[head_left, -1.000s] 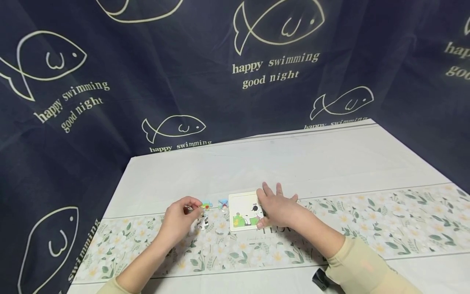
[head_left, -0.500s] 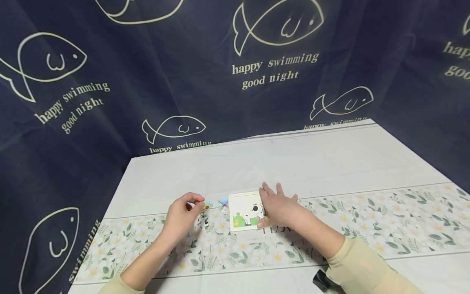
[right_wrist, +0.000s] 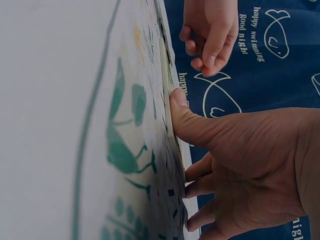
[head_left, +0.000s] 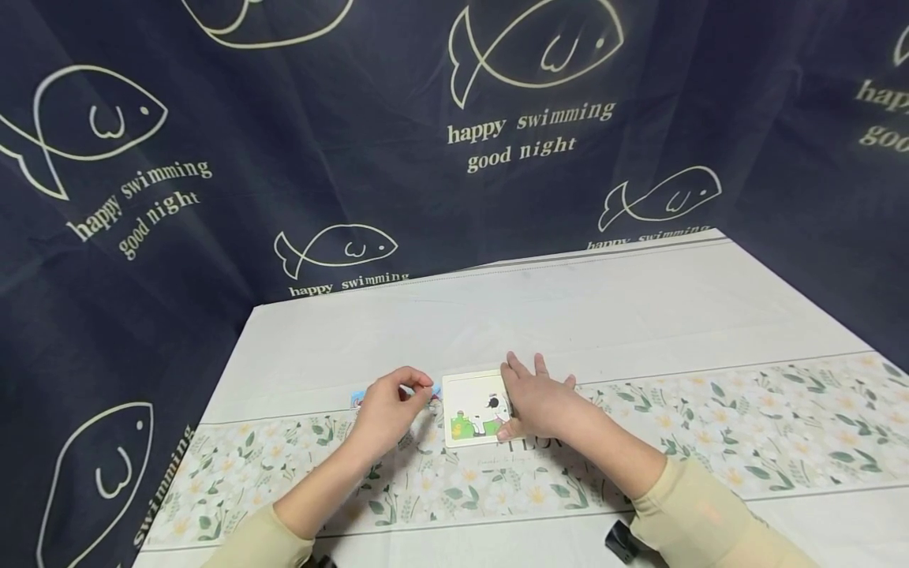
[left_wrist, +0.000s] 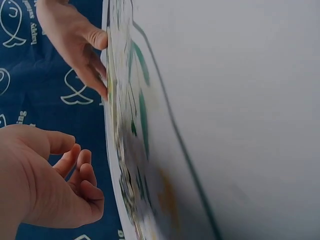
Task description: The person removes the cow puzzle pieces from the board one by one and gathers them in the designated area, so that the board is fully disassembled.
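A small square puzzle board (head_left: 469, 398) with a light frame lies flat on the floral band, showing a cow and green grass at its lower side. My right hand (head_left: 541, 401) rests on the board's right side, fingers spread, and its thumb (right_wrist: 186, 117) touches the board's near edge. My left hand (head_left: 394, 406) hovers just left of the board, fingers loosely bent; nothing shows between thumb and fingertips in the left wrist view. A blue puzzle piece (head_left: 436, 391) lies close to the left fingertips. Another blue piece (head_left: 357, 399) shows beyond the left hand, partly covered.
The white tabletop (head_left: 497, 315) carries a band of flowers and leaves (head_left: 710, 418). A dark blue curtain (head_left: 398, 181) printed with fish hangs behind and beside it. A black device (head_left: 620, 541) sits by the right sleeve.
My left hand has moved right from the loose pieces toward the board, uncovering a blue piece at left and covering others. My right hand and the board stay in place.
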Demonstrator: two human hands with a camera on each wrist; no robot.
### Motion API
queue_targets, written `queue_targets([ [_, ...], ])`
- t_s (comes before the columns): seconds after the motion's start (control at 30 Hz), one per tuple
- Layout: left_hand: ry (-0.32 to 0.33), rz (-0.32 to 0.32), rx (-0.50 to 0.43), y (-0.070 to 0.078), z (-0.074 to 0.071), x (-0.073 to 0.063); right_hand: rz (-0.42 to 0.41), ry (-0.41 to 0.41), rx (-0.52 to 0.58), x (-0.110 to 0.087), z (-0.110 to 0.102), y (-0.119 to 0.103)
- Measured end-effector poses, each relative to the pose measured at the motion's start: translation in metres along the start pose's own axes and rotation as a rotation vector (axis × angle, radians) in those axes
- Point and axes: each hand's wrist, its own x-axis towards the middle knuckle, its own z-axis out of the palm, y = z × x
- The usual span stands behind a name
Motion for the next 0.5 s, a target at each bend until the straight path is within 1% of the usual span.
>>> queue_targets([
  [0.13,-0.05,0.034,-0.002,0.003,0.012,0.006,0.01,-0.006,-0.001,0.0,0.0,-0.001],
  [0.27,-0.103,0.044,0.0,0.007,0.024,0.012,0.017,-0.015,0.0,0.0,0.0,-0.001],
  [0.5,-0.147,0.068,0.03,0.017,0.043,0.02,0.019,-0.023,-0.006,-0.002,-0.002,-0.001],
])
